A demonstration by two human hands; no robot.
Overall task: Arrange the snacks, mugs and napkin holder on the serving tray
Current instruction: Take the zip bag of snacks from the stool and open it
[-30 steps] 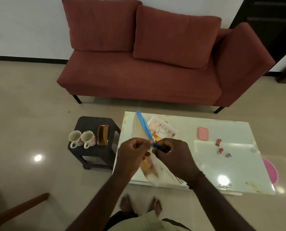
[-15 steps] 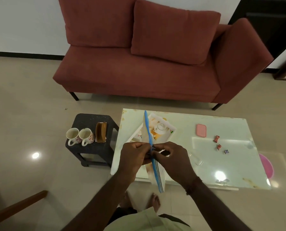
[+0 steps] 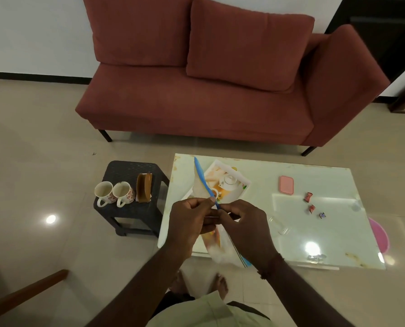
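My left hand (image 3: 190, 220) and my right hand (image 3: 245, 223) both pinch the blue zip strip of a clear plastic bag (image 3: 202, 182), held above the glass table's left part. The bag hangs between my hands; its contents are blurred. Under it lies the white serving tray (image 3: 229, 182) with a teapot picture. Two flowered mugs (image 3: 114, 193) and a brown napkin holder (image 3: 144, 187) stand on a dark stool (image 3: 130, 208) to the left. Three small wrapped candies (image 3: 312, 205) lie on the table's right part.
A pink lid (image 3: 286, 184) lies on the glass table (image 3: 326, 232). A clear small container (image 3: 279, 225) sits near my right hand. A red sofa (image 3: 208, 90) stands behind the table. A pink round thing (image 3: 379, 234) shows past the table's right edge. A wooden chair arm (image 3: 20, 296) is at lower left.
The bag's blue zip strip has swung from pointing down toward me to pointing up and away over the tray. My hands stay together on it, slightly further forward.
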